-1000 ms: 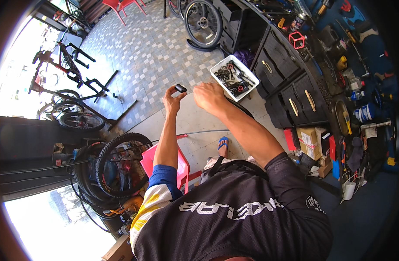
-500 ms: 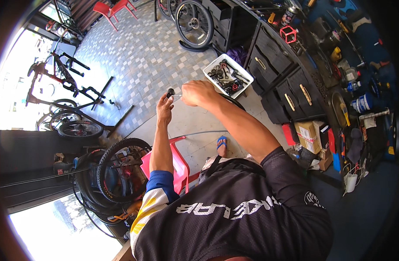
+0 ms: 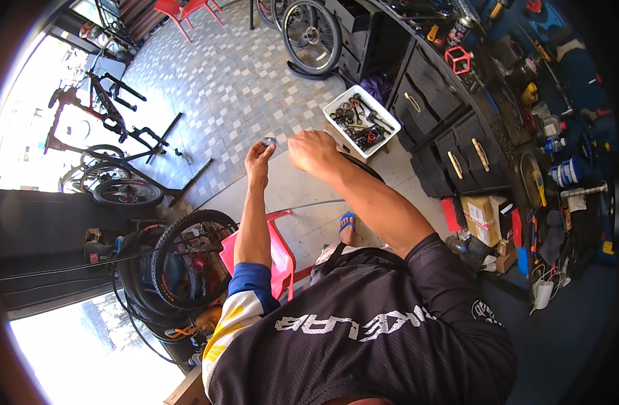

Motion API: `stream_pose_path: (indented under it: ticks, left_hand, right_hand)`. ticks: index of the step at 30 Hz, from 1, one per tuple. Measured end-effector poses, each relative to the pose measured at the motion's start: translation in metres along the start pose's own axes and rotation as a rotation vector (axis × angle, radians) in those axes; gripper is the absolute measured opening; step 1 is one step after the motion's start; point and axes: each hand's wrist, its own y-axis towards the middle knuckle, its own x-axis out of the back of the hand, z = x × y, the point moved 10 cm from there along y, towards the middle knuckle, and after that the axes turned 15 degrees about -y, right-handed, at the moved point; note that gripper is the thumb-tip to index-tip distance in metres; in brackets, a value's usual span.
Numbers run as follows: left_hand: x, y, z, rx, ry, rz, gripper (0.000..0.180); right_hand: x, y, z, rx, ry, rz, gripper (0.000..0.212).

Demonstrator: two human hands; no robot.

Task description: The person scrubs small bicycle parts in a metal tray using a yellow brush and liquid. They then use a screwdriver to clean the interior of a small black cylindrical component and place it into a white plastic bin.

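Observation:
In front of me, at arm's length, my left hand (image 3: 258, 162) pinches a small round part (image 3: 269, 141) between thumb and fingertips. The part looks grey and shiny; its exact kind is too small to tell. My right hand (image 3: 312, 151) is curled closed just to the right of it, with a narrow gap between the hands. Its back faces up, so whatever the fingers hold is hidden. Beyond the right hand stands a white plastic basket (image 3: 339, 98) filled with dark metal bike parts.
A pink plastic chair (image 3: 280, 251) stands under my left forearm, beside bicycle wheels (image 3: 188, 260). Bike frames on a stand (image 3: 107, 162) are at left. Dark cabinets (image 3: 427, 94) and a cluttered workbench line the right. Boxes (image 3: 480, 219) sit below; a hose (image 3: 309, 202) crosses the floor.
The hands have drawn slightly apart, and the thin metal shaft seen between them no longer shows. The round part has turned from a dark side to a grey one. My view has shifted slightly.

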Motion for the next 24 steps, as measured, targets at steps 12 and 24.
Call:
stream_pose_path:
  ticks: [12,24]
  left_hand:
    - [-0.042,-0.006,0.074,0.117,0.544,0.185,0.033]
    - [-0.185,-0.021,0.251,0.321,0.936,0.413,0.08]
  right_hand:
    - [-0.106,-0.058,-0.126,-0.265,0.198,0.095,0.037]
    - [-0.367,-0.418,-0.337,-1.066,0.416,0.15,0.043]
